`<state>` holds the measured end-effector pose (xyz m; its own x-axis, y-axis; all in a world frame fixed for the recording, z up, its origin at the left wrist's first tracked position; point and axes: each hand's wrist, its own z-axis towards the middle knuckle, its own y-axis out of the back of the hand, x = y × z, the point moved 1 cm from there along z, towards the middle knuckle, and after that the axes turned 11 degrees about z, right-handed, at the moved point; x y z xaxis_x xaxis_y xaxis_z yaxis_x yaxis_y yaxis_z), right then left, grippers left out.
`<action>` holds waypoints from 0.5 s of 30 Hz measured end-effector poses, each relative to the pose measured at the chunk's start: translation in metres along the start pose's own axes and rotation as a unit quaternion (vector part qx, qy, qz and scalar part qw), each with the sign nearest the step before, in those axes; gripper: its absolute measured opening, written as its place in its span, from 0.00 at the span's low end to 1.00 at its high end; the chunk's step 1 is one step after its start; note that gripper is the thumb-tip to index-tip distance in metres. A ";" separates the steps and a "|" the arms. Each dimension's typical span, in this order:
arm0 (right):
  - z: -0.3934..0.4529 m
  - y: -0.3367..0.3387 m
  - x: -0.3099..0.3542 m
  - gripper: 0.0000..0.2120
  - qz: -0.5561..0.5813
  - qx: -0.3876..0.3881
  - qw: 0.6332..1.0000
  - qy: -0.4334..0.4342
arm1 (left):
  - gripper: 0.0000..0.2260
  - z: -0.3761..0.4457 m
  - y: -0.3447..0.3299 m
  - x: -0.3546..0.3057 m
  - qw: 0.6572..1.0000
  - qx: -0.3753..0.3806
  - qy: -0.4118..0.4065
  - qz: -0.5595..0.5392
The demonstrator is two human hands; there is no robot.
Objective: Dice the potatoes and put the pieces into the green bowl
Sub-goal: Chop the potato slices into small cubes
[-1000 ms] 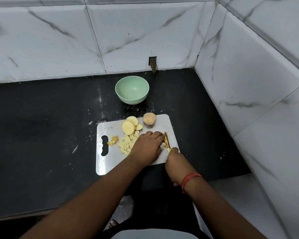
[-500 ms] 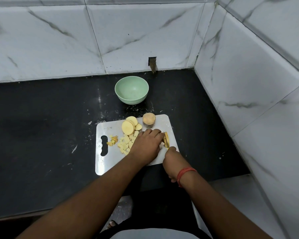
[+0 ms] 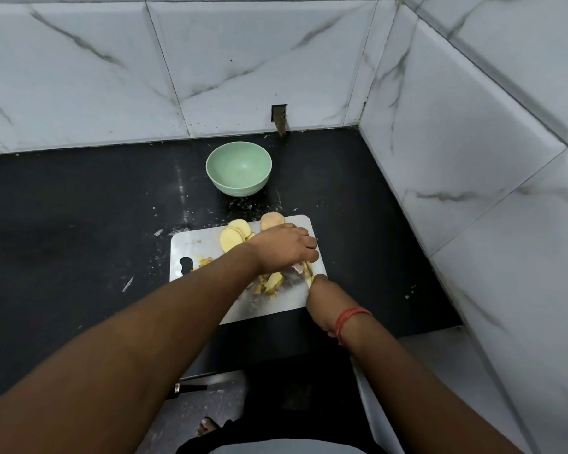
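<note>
A steel cutting board point(image 3: 210, 247) lies on the black worktop point(image 3: 79, 224) in a corner of white marbled wall tiles point(image 3: 112, 77), its handle slot point(image 3: 185, 265) at the left end. The left hand point(image 3: 284, 247) lies knuckles-up over the right half of the board, fingers curled down over potato pieces point(image 3: 273, 280) that it presses against the surface; a few pale yellow strips show under and just beside its fingertips. The right hand point(image 3: 323, 301) sits at the board's near right edge, closed around a knife whose handle is hidden in the fist; only a short blurred yellowish stretch of the blade point(image 3: 310, 276) shows between the two hands, so its edge cannot be made out. A red thread band point(image 3: 351, 317) circles the right wrist. Behind the left hand, round potato slices point(image 3: 233, 235) lie overlapping on the far part of the board, and a potato end piece point(image 3: 272, 221) with its skin on sits at the far edge, just beside them. Small diced bits point(image 3: 204, 261) rest near the handle slot, partly hidden by the left forearm. The green bowl point(image 3: 238, 168) stands on the worktop beyond the board, apart from it and close to the back wall, with nothing visible inside. White flecks and scraps dot the worktop around the board. A small dark notch point(image 3: 279, 117) is cut in the back wall above the bowl.
</note>
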<state>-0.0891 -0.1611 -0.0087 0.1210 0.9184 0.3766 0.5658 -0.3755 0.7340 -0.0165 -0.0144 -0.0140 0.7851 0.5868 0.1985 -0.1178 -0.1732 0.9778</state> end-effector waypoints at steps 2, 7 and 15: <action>0.000 -0.002 -0.006 0.10 0.005 -0.003 1.000 0.010 | 0.16 0.003 0.002 0.000 1.000 0.005 -0.022 0.008; 0.001 -0.004 -0.018 0.13 0.017 0.013 1.000 0.022 | 0.13 0.004 0.004 -0.003 0.998 -0.004 -0.051 0.022; -0.004 0.000 -0.024 0.14 -0.025 0.035 0.999 0.029 | 0.13 0.003 0.004 -0.004 0.997 -0.015 -0.073 0.029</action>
<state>-0.0949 -0.1836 -0.0152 0.0452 0.9264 0.3739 0.6253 -0.3182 0.7126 -0.0186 -0.0198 -0.0115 0.8564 0.4545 0.2450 -0.1816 -0.1790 0.9669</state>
